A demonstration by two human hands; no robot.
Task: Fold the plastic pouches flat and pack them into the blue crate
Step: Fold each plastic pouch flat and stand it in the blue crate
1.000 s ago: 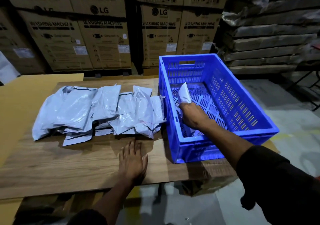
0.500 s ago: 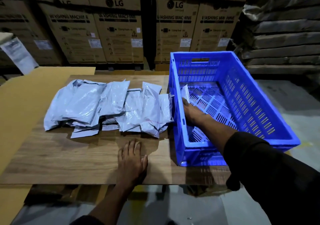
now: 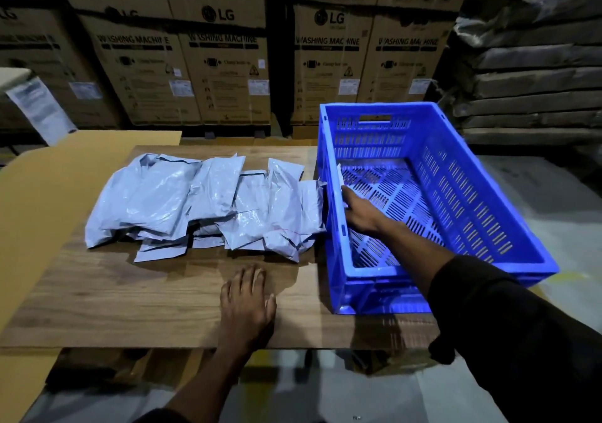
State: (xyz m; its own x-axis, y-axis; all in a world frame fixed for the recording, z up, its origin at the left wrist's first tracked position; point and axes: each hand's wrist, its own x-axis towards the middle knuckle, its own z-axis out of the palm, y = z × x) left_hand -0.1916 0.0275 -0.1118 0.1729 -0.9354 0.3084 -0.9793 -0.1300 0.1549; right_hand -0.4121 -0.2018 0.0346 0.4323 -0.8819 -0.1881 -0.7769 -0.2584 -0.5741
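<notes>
The crate (image 3: 456,174) was bright blue with slotted walls and floor. The pouches (image 3: 202,201) on its left were pale grey-blue and shiny. The table (image 3: 130,298) had brown woodgrain, and the far boxes (image 3: 221,47) were tan with black print.

pouches (image 3: 208,201) on the table (image 3: 130,302) — crate (image 3: 488,227) just right, cartons (image 3: 228,64) behind

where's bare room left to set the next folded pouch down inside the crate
Most of the blue crate floor is bare, from the right hand to the far and right walls. Crowded only along its left wall, where the hand presses a folded pouch.
</notes>
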